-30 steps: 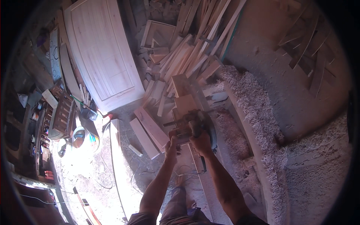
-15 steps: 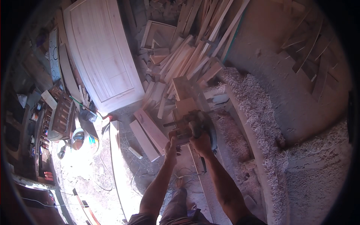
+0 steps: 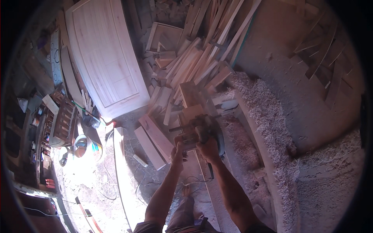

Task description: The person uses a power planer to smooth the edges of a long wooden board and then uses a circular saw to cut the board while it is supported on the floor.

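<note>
Both my hands are on a dusty hand-held power tool (image 3: 196, 132) that rides on a pale wooden plank (image 3: 192, 99) running away from me. My right hand (image 3: 210, 149) is closed over the tool's rear handle. My left hand (image 3: 177, 151) grips its near left side. The plank lies on a narrow bench (image 3: 217, 194) that continues toward me, between my forearms. Dust blurs the tool's front end.
A pile of wooden slats (image 3: 198, 58) lies beyond the tool. A large pale door panel (image 3: 103, 54) lies at the upper left. Loose boards (image 3: 153, 141) lie left of my hands. Wood shavings (image 3: 268, 120) heap on the right. A cable (image 3: 116, 171) trails over the floor.
The tool and both hands have hardly shifted along the plank; the view has tilted slightly.
</note>
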A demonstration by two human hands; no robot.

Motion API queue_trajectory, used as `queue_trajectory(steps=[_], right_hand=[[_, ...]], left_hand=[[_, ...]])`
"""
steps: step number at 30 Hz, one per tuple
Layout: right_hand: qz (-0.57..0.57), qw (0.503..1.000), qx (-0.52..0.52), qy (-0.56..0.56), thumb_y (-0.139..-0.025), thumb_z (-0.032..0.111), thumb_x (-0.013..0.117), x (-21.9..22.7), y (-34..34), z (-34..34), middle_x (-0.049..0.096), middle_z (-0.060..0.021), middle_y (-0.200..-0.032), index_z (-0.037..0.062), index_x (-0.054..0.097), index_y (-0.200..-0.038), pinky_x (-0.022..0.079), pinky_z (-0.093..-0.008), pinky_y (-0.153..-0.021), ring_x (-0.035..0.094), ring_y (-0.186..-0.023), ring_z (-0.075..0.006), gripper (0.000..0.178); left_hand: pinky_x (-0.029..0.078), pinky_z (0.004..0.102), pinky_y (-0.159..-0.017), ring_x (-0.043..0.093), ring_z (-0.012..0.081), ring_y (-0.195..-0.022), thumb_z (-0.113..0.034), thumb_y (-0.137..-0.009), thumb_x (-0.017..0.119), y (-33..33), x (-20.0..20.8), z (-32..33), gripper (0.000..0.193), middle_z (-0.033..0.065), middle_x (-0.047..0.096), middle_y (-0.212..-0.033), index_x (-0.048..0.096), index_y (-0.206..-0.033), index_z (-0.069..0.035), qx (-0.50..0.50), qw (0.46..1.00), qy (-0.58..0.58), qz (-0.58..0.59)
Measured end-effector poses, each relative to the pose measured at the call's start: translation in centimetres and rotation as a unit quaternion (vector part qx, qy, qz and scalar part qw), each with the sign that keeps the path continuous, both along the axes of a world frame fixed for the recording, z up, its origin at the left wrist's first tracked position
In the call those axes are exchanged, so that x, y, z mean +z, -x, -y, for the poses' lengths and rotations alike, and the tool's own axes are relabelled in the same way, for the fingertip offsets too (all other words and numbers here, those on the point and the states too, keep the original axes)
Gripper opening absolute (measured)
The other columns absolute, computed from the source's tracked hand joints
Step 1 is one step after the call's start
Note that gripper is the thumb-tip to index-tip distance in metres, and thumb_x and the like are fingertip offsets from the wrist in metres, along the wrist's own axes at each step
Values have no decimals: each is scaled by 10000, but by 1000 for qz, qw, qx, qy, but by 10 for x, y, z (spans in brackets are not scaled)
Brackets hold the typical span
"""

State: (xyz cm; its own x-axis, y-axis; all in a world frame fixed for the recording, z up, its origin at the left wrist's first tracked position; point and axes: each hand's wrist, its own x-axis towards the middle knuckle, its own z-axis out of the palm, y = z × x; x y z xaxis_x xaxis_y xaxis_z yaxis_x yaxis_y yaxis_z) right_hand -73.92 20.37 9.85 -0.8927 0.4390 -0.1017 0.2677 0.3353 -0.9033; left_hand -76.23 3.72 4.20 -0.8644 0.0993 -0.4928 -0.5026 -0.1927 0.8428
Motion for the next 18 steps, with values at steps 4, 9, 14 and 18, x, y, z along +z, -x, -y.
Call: queue_trajectory(steps=[4, 9, 14, 18], right_hand=[[4, 1000, 1, -14, -753, 179, 695, 17, 5, 6, 696, -292, -1006, -29, 646, -1156, 534, -495, -873, 673, -1003, -457, 456], [5, 1000, 1, 0, -758, 169, 689, 18, 13, 4, 700, -285, -1005, -25, 650, -1150, 536, -478, -859, 683, -988, -445, 439], [9, 1000, 0, 7, -756, 168, 684, 19, 22, 4, 700, -288, -996, -31, 655, -1139, 535, -474, -849, 686, -971, -444, 433], [-27, 1000, 1, 2, -750, 172, 685, 8, 30, 0, 700, -293, -973, -38, 660, -1127, 533, -479, -843, 687, -963, -446, 432]], left_hand=[[448, 261, -481, 594, 105, -604, -681, -871, 659, 8, -1, 3, 603, -1, 599, -750, 615, -1033, -101, 3, 1000, -5, 9], [469, 263, -486, 598, 112, -620, -688, -896, 614, 16, 0, -2, 636, 27, 611, -764, 615, -1012, -63, 9, 1000, 19, 2], [465, 260, -480, 595, 113, -610, -691, -889, 621, 24, 1, -2, 641, 27, 608, -759, 606, -1020, -64, 8, 1000, 12, 1], [455, 252, -474, 589, 112, -599, -682, -893, 626, 31, 3, -5, 630, 21, 598, -755, 599, -1031, -68, 9, 1000, 6, 5]])
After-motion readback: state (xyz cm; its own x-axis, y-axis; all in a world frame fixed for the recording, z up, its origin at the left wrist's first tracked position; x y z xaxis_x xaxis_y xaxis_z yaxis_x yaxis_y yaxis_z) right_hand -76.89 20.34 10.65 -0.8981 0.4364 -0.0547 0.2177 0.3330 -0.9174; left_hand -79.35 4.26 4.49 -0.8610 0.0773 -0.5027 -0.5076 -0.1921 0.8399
